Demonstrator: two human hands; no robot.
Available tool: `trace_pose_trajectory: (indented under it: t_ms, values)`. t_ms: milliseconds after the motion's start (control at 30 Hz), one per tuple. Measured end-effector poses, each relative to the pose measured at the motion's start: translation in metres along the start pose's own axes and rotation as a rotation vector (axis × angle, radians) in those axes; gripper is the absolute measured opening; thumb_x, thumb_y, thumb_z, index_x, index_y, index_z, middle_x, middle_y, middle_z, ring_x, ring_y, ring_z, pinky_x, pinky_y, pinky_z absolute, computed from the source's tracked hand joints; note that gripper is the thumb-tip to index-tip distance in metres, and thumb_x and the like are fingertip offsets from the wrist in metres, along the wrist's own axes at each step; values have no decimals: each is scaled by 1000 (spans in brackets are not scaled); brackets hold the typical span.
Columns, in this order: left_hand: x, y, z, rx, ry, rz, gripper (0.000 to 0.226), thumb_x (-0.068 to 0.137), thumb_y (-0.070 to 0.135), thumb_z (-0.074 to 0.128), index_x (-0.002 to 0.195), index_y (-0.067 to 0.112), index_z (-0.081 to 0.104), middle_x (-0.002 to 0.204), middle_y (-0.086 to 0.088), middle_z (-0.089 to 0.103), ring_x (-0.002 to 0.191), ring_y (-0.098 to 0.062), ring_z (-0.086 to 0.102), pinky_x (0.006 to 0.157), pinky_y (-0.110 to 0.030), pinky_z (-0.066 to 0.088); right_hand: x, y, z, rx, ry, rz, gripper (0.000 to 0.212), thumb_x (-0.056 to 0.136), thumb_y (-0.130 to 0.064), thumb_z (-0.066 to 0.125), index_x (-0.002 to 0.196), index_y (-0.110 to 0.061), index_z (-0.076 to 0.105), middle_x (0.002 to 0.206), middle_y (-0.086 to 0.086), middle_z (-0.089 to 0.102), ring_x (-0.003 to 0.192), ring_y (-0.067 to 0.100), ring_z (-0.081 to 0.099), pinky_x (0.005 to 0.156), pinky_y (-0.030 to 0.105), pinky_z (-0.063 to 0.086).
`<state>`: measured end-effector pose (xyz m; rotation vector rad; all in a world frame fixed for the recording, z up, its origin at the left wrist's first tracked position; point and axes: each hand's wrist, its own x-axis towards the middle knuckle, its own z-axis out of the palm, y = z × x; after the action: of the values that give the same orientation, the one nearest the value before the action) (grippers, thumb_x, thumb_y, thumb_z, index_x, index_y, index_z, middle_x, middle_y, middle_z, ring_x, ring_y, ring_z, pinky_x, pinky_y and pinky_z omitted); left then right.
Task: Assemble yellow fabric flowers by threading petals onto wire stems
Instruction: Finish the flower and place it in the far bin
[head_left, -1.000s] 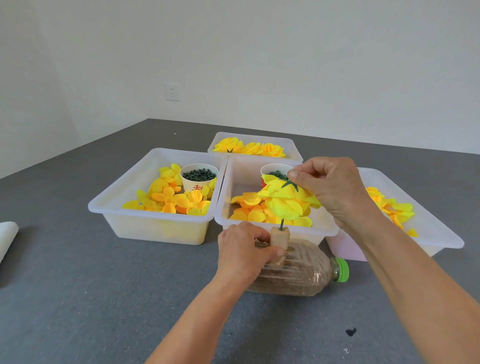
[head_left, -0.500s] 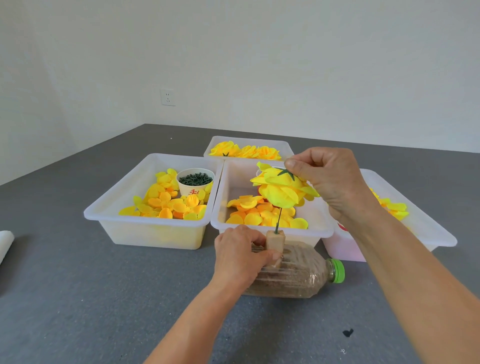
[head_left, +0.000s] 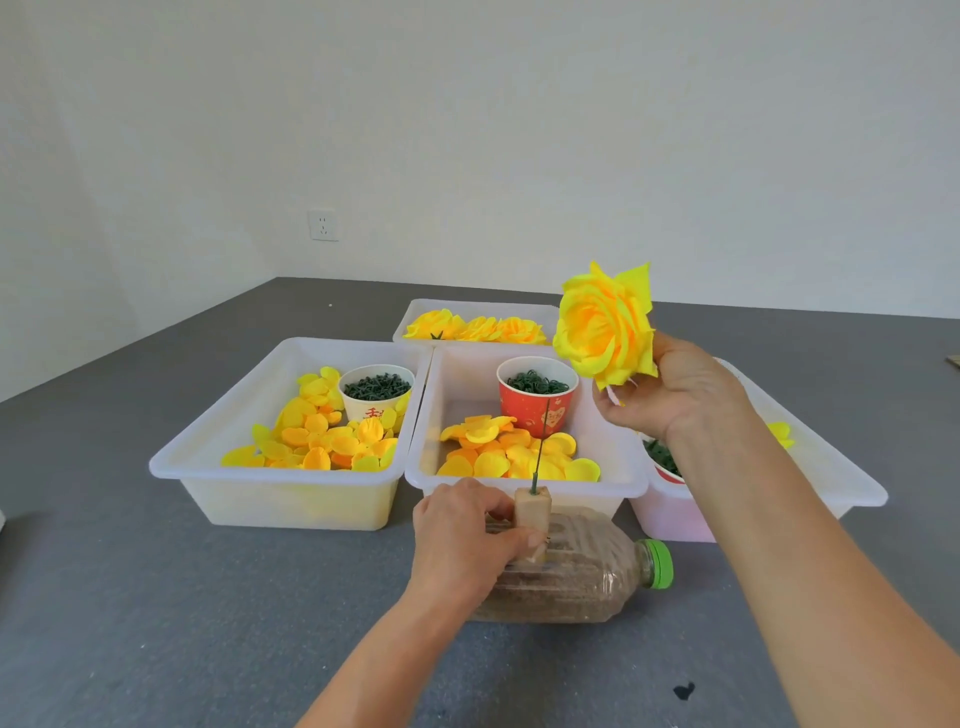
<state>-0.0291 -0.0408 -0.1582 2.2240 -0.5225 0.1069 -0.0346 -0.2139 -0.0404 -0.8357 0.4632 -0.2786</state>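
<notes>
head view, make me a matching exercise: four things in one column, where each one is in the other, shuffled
Things
1. assembled yellow fabric flower
2. red paper cup of green pieces
3. small wooden block with the green wire
4. clear plastic bottle with a green cap

Places
a. lying on its side on the grey table
b. held up in the right hand
c. gripped by the left hand, on top of the bottle
d. standing in the middle white tray

Pairs: 1-b, 2-d, 3-c, 4-a
</notes>
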Motion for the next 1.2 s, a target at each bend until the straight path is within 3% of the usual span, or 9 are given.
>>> trace_pose_trajectory:
  t_ms: [67,200,333,500,633,733,967,1100,1200]
  values:
    - [-1,2,-1,-27,-14,-12,18,67,40,80,78,32,68,76,26,48,92,-9,51,97,-40,39,6,1,-2,48,10,47,21,92,-28,56,74,-17,55,74,-3,60,71,12,53,65,29,40]
    - [-1,4,-4,-38,-29,-25,18,66,38,81,73,33,65,77,22,55,89,-9,55,94,-40,41,15,7,-4,159,30,97,24,93,-22,55,70,-14,52,56,-2,60,63,11,51,54,26,35]
    - [3,5,-5,-25,-61,-35,21,64,37,81,70,34,61,80,17,60,89,-10,57,92,-36,43,26,13,-5,286,6,101,26,94,-21,54,69,-13,54,57,-4,55,58,10,48,53,21,35]
    - [9,0,-8,-79,-113,-70,20,62,34,83,75,28,70,82,12,67,83,-8,61,77,-27,50,41,25,-10,404,-66,89,17,94,-20,54,79,-12,59,51,-2,62,59,6,53,53,21,36]
    - [14,0,-17,-49,-175,-41,19,62,33,82,68,33,65,76,17,63,75,5,56,62,-6,41,48,33,-14,519,-132,91,13,93,-17,54,84,-8,59,60,1,64,55,7,58,55,20,39]
    - [18,1,-27,-53,-233,-32,20,64,31,82,71,35,64,74,18,59,71,5,55,59,-2,38,52,36,-15,585,-158,89,13,93,-13,53,86,-4,58,63,5,65,56,10,60,55,21,41]
    - [35,12,-56,4,-351,16,19,72,23,78,89,26,72,81,13,64,75,1,59,64,-6,43,62,41,-11,640,-201,110,10,92,-8,53,90,0,57,63,11,66,51,16,65,45,20,50]
    - [54,23,-66,-98,-218,42,11,80,15,70,82,26,74,73,15,68,70,4,62,62,-7,45,72,44,-9,640,-214,123,10,92,-9,53,90,0,57,63,10,66,65,15,62,45,21,50]
    - [75,34,-62,-226,-81,50,13,82,13,67,73,21,73,74,-3,72,71,-15,64,71,-26,50,78,47,-4,616,-240,114,13,93,-10,52,87,0,58,63,9,66,56,14,64,45,21,51]
